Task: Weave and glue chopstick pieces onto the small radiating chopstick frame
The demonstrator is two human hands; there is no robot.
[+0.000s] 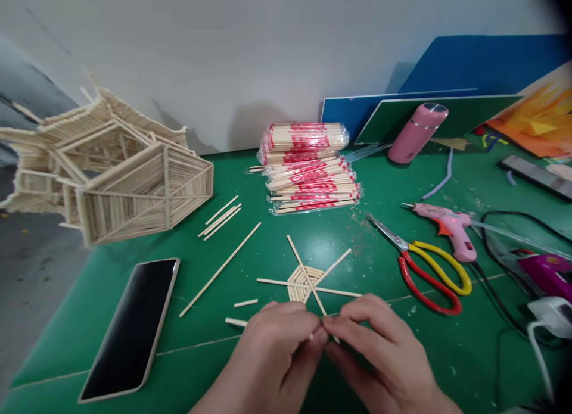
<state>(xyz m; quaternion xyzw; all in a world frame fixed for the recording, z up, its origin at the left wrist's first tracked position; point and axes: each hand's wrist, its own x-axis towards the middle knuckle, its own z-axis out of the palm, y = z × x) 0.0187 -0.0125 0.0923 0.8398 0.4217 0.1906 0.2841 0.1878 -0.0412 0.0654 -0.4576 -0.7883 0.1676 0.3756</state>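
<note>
Both hands meet at the front middle of the table, fingertips together. My left hand (281, 342) is closed in a pinch, and a pale tip of a thin wooden stick shows between its thumb and finger. My right hand (379, 348) is closed too, its fingertips against the left ones; what they grip is hidden. Just beyond lies a star-shaped stick frame (307, 285) of crossed sticks, partly filled with short pieces. One of its arms runs down to my right fingertips. Left of my left hand are a stick end (235, 323) and a short stick piece (245, 303).
A large stick-built model (143, 193) stands at left, behind a phone (131, 327). Loose sticks (221, 220) and bagged stick bundles (308, 170) lie farther back. At right are scissors (413, 253), a pink glue gun (449, 223), a cord (491, 292) and a pink flask (417, 134).
</note>
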